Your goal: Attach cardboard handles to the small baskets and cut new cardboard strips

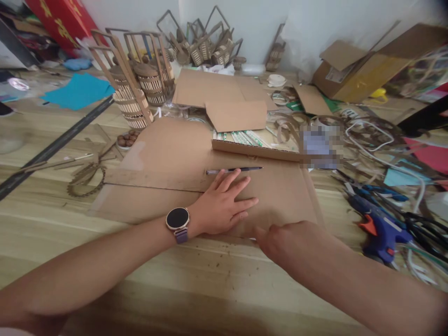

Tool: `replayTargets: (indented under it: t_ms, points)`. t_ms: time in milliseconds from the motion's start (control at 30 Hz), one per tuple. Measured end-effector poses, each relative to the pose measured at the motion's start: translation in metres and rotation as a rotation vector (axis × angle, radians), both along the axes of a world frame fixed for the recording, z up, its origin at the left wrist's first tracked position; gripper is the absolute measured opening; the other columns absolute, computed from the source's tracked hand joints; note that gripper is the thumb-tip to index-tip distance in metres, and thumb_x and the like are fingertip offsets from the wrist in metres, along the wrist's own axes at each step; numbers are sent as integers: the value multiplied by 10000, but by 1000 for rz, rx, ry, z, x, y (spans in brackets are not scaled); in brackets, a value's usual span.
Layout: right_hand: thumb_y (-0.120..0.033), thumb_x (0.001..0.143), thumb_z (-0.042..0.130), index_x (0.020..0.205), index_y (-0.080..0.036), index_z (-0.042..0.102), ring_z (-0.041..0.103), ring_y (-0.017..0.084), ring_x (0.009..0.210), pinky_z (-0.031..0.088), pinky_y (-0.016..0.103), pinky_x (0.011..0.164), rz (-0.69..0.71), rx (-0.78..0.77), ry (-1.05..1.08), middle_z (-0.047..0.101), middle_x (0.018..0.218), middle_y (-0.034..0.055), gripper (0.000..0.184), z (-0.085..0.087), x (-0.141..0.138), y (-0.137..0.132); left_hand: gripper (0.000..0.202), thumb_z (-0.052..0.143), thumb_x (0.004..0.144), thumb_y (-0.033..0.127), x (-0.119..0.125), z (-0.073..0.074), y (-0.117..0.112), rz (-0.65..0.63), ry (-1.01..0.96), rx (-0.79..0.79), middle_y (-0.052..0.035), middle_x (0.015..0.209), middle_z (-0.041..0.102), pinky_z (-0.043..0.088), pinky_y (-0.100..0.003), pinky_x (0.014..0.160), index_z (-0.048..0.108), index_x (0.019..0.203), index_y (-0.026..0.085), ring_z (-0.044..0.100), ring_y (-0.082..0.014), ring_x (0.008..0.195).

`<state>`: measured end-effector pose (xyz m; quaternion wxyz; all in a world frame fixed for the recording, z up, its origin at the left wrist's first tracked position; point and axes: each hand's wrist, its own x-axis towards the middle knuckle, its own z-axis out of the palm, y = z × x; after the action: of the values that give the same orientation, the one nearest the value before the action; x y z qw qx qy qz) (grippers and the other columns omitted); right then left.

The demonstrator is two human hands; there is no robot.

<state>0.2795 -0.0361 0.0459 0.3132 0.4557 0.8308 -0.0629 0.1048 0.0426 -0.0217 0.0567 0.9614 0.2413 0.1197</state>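
1. At nr edge of cardboard sheet (189, 172), a bit R of centre: my R hand (285, 242), fingers curled in, index tip down at the edge. White sliver (252, 239) shows by that tip. Blurred; can't tell if R grips the edge, a tool or nothing.
2. Key relation (my judgement): R fingertips vs. that nr edge. Sheet lies fwd of R hand and mostly to its L; long axis approx. L–R across my front, nr edge running the same way. R is the hand right at the edge; forearm comes in on a diagonal from lower R.
3. L hand (224, 205): palm down, fingers spread, flat on sheet, just L of R hand w/ a small gap. Holds nothing; prob. a brace. Watch (177, 218) on L wrist.
4. Off sheet to R, on tabletop (210, 294): blue glue gun (380, 228), well apart from L, R hand nearer.
5. Dark seam (154, 188) in sheet, L of L hand, approx. L–R too.
6. Pen (250, 168) on sheet at far side of L fingertips, axis approx. L–R. L is nearer; touching or not, can't tell.
7. Beyond pen: shallow cardboard tray (255, 150), green/white strips (247, 137) inside, loose cardboard piece (238, 115) over its back part.
8. Far L: slatted baskets (131, 107) w/ tall handles, upright. Far R, by wall: open carton (371, 70), tilted.
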Motion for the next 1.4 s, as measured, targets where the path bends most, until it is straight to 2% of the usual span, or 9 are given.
replayTargets:
  t_ms: [133,300,467,600,767,933,1067,1167,1400]
  points:
    - [41,713,563,1035,-211,658,724,260,578,316,244,381,15,28,22,736,692,52,420,-4,8,-3,397,437,988,381,0,0,0,1,-7,0,-140,1528,371,175,-677,1131,565,1349,277,183,-409,1450]
    - [84,688,526,958,-235,668,699,247,522,271,258,381,28,91,65,719,639,40,441,-4,16,-9,404,442,985,369,0,1,-1,1,8,-1,-147,1529,368,173,-677,1133,562,1359,271,189,-423,1445]
    - [66,691,519,1061,-247,653,710,239,550,208,277,375,15,50,27,726,675,30,503,0,20,-10,403,434,988,374,0,2,-1,0,4,5,-145,1528,370,175,-681,1130,569,1354,269,197,-422,1441]
    - [55,710,536,1072,-252,655,717,247,565,201,279,382,-13,40,0,730,676,27,489,2,21,-10,397,452,983,374,0,1,-1,2,1,10,-133,1529,375,183,-683,1130,571,1348,274,190,-406,1445]
    - [67,683,538,1035,-238,661,712,250,557,218,280,380,-15,50,17,732,685,37,482,6,24,-10,402,439,987,369,0,3,-1,-1,10,13,-154,1525,372,187,-690,1122,571,1353,266,194,-430,1440]
    - [68,682,548,986,-233,649,707,197,545,175,273,390,-14,44,29,725,688,19,440,10,27,-9,400,439,987,371,-1,2,-1,2,7,23,-134,1526,374,192,-682,1127,568,1353,274,194,-415,1441]
    - [78,688,523,992,-248,652,703,206,552,150,272,388,-51,12,-18,728,707,20,464,13,28,-8,402,431,990,375,-1,1,-1,-5,2,19,-145,1531,363,190,-688,1125,570,1352,270,187,-420,1442]
    - [80,690,512,951,-246,650,686,198,531,146,266,392,-71,11,-45,723,699,14,440,12,31,-8,402,433,989,373,-1,1,-1,-1,7,19,-145,1529,363,190,-688,1125,569,1353,268,187,-422,1441]
    - [40,717,570,973,-261,636,695,203,539,115,279,413,-35,38,51,713,663,-12,400,7,44,-11,400,425,994,367,-1,0,-1,-4,4,22,-153,1528,361,187,-693,1123,569,1352,265,185,-429,1439]
